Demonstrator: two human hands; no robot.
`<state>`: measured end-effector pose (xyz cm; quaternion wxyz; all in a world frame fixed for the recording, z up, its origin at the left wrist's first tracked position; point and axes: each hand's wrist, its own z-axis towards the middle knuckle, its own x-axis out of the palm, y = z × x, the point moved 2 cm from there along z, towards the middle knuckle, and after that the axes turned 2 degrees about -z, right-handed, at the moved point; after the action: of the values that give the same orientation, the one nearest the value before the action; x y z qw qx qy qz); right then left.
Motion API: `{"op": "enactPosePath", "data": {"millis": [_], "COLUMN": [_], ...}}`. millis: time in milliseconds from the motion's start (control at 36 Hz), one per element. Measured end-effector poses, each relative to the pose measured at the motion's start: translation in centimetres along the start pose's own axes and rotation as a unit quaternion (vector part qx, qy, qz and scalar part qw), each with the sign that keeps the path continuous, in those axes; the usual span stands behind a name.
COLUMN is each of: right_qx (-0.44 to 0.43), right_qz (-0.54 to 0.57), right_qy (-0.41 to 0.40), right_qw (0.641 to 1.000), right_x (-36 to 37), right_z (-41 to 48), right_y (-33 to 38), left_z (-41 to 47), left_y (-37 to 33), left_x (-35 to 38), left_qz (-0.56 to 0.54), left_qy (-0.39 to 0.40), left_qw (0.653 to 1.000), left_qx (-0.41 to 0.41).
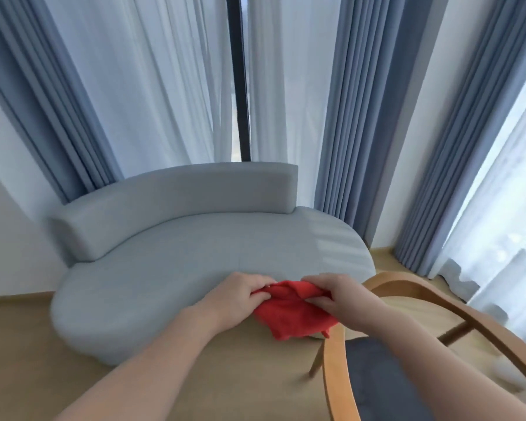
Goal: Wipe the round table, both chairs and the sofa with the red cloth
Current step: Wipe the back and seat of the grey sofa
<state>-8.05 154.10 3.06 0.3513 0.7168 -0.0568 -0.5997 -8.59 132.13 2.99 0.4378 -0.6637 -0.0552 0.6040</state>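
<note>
The red cloth (295, 311) is bunched in the air just in front of the sofa (195, 259), over the right half of its curved front edge, and two hands hold it there. The left hand (240, 296) has the cloth's upper left edge, its grip narrow, with thumb and curled fingers pinched on a fold. The right hand (340, 294) takes the upper right edge the same way, its grip closed on the fabric. The hands are close together; the top of the cloth is gathered between them and the rest droops below. From this angle the cloth overlaps the sofa's front edge, and I cannot tell whether it touches the upholstery. The sofa is pale grey-blue with a rounded, bean-shaped seat, and its low backrest runs along the back but stops short of the sofa's right end. Behind the sofa hang sheer white curtains (152, 86) parted around a dark window post (239, 86), with blue curtains (346, 117) to either side. Near the sofa's right front corner stands a chair (333, 372) — a curved wooden frame with a dark blue seat pad (383, 378). A light wooden floor (195, 384) runs under the sofa and in front of it.
</note>
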Motion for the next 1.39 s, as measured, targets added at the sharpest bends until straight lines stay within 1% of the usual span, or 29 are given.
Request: {"op": "enactPosePath", "data": {"millis": [83, 222, 333, 417, 500, 583, 639, 694, 750, 778, 833, 889, 944, 1000, 1056, 1083, 1111, 1222, 1250, 1278, 1333, 1361, 1389], "right_qx": [-0.022, -0.028, -0.005, 0.016, 0.009, -0.029, -0.034, -0.009, 0.042, 0.060, 0.077, 0.096, 0.135, 0.176, 0.198, 0.202, 0.206, 0.204, 0.197, 0.188, 0.167, 0.156, 0.144], "right_qz": [-0.013, -0.024, -0.030, 0.015, 0.091, 0.172, 0.222, 0.283, 0.354, 0.367, 0.335, 0.332, 0.389, 0.481, 0.562, 0.585, 0.591, 0.578, 0.565, 0.534, 0.422, 0.366, 0.324], "right_qy": [0.012, 0.007, 0.018, 0.008, -0.015, -0.012, -0.006, -0.015, -0.036, -0.048, -0.078, -0.115, -0.144, -0.169, -0.191, -0.204, -0.216, -0.237, -0.235, -0.233, -0.227, -0.227, -0.222], "right_qw": [1.000, 0.999, 0.999, 1.000, 0.996, 0.985, 0.974, 0.959, 0.934, 0.927, 0.936, 0.931, 0.900, 0.842, 0.780, 0.758, 0.750, 0.754, 0.766, 0.791, 0.862, 0.889, 0.908], "right_x": [1.2, 2.2, 3.2, 3.8, 4.4, 5.0, 5.5, 6.0, 6.3, 6.4, 6.7, 6.8, 6.4, 5.7, 5.0, 4.7, 4.4, 2.3, 1.5, 0.7, -0.7, -1.5, -2.2], "right_z": [1.7, 5.8, 10.5, 14.3, 18.1, 20.8, 22.2, 23.7, 25.3, 26.0, 27.4, 28.8, 30.2, 31.7, 33.4, 34.4, 35.4, 39.4, 40.3, 41.2, 42.9, 43.8, 44.7], "right_y": [1.9, 5.1, 8.5, 11.0, 13.9, 17.2, 18.7, 19.6, 19.8, 19.8, 19.7, 18.6, 17.0, 14.8, 12.1, 10.8, 9.5, 6.0, 5.4, 4.7, 3.7, 3.2, 2.7], "left_z": [-1.9, -3.9, -4.5, -4.5, -4.3, -4.0, -3.5, -2.8, -1.9, -1.4, -0.2, 1.0, 2.3, 3.9, 5.8, 6.8, 8.0, 12.9, 14.2, 15.5, 17.5, 18.4, 19.4], "left_y": [1.8, 5.3, 8.7, 10.5, 12.4, 14.0, 15.2, 16.3, 17.2, 17.5, 18.4, 19.5, 20.8, 22.0, 23.2, 23.6, 24.1, 26.0, 26.5, 27.0, 27.4, 27.6, 27.7], "left_x": [-1.9, -5.9, -10.8, -14.7, -18.5, -22.1, -24.1, -25.7, -26.7, -27.1, -27.4, -27.5, -27.7, -28.1, -28.5, -28.6, -28.7, -28.6, -28.7, -28.8, -29.3, -29.5, -29.7], "left_qz": [-0.013, -0.107, -0.199, -0.271, -0.330, -0.334, -0.332, -0.327, -0.318, -0.315, -0.319, -0.332, -0.357, -0.378, -0.395, -0.397, -0.392, -0.341, -0.315, -0.274, -0.172, -0.125, -0.083], "left_qy": [-0.047, -0.135, -0.222, -0.262, -0.272, -0.273, -0.268, -0.260, -0.247, -0.239, -0.228, -0.234, -0.249, -0.266, -0.271, -0.268, -0.265, -0.273, -0.281, -0.288, -0.279, -0.264, -0.252], "left_qw": [0.998, 0.982, 0.950, 0.922, 0.901, 0.901, 0.903, 0.907, 0.915, 0.918, 0.920, 0.914, 0.899, 0.885, 0.875, 0.875, 0.878, 0.894, 0.901, 0.912, 0.939, 0.951, 0.959], "left_qx": [-0.033, -0.080, -0.096, -0.087, -0.068, -0.052, -0.046, -0.039, -0.031, -0.027, -0.021, -0.027, -0.039, -0.054, -0.066, -0.071, -0.076, -0.099, -0.101, -0.105, -0.108, -0.105, -0.098]}}
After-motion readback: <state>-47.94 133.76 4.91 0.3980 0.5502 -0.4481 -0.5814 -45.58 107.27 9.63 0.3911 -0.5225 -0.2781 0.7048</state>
